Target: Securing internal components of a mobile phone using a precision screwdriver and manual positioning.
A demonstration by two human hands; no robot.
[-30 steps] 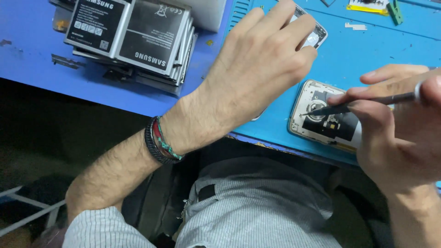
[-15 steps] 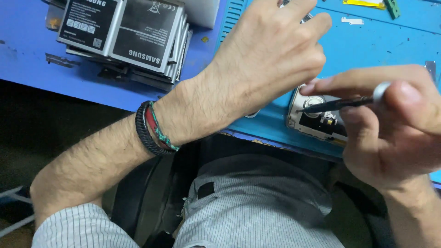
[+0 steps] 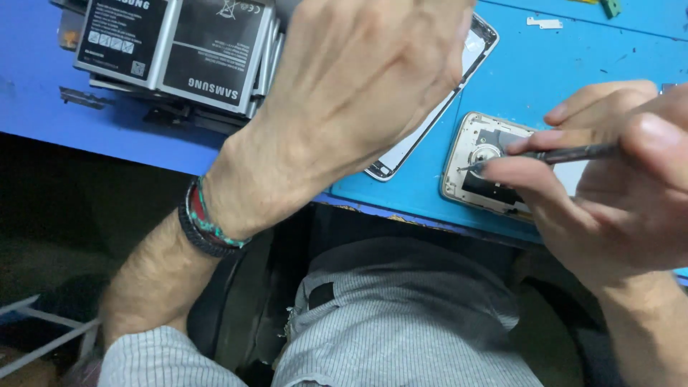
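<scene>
My left hand hovers over a thin silver-rimmed phone frame lying on the light blue mat; its fingertips run out of the top of the picture, so I cannot see whether they grip the frame. Braided bands circle that wrist. My right hand pinches a slim dark screwdriver. The tool's tip rests on the round camera ring of an opened gold-edged phone, which lies near the mat's front edge.
A stack of flat black phone batteries sits at the back left on the darker blue table. A small white part and a green piece lie far back on the mat. My lap is below the table edge.
My left hand has swung nearer and left, uncovering more of the phone frame. The right hand has shifted slightly, with the screwdriver tip staying on the opened phone.
</scene>
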